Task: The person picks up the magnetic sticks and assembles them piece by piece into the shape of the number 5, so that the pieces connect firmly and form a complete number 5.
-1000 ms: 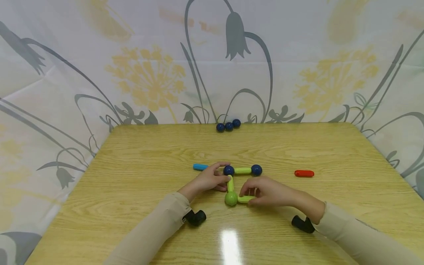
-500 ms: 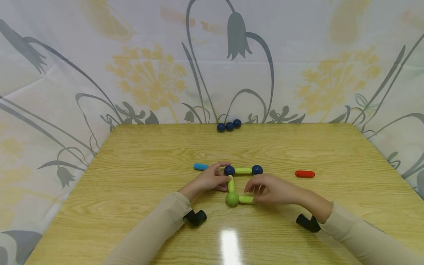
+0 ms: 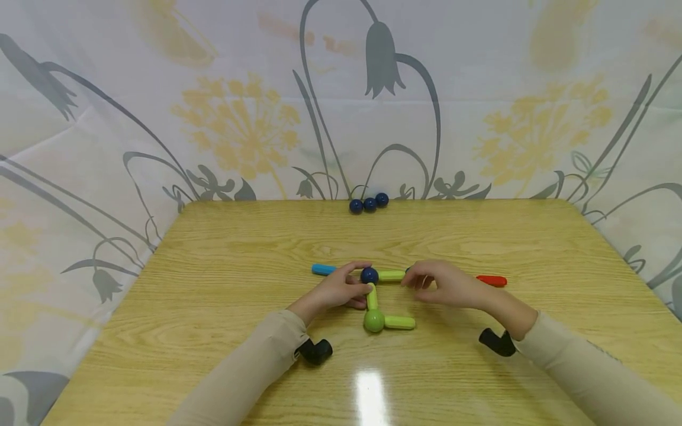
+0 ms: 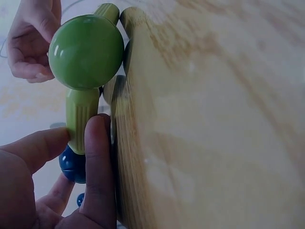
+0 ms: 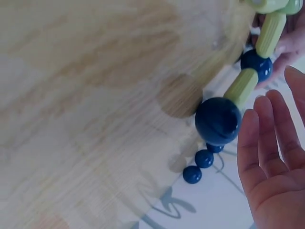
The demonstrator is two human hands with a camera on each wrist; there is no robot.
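- Evidently, the toy in hand lay at the centre of the head frame on the desk (image 3: 256, 236): a green ball (image 3: 374, 320) at its lower corner, a corner blue ball (image 3: 370, 276) above that, and an end blue ball (image 5: 218, 120), mostly hidden from the head camera by fingers.
- A middle rod (image 3: 372, 299) ran between the green ball and the corner blue ball; an upper rod (image 3: 391, 276) led rightward from the corner, and a lower rod (image 3: 399, 322) touched the green ball, its right end free.
- Judging by their gloss, the pieces seemed light, stiff plastic, the balls slick and apt to roll, the ribbed rods easier to pinch; breakage looked unlikely, though a sideways knock might have parted a joint.
- The best hold seemed to be across a rod's sides, near its joint, with the ball steadied.
- The left grip (image 3: 337, 287), left of the frame's centre, was closed on the middle rod, pinching its sides between thumb and finger, with another finger reaching round by the corner blue ball.
- The right grip (image 3: 446, 285), right of centre, held nothing; its fingers were loosely extended, thumb apart, just beside the end blue ball, and contact could not be told.
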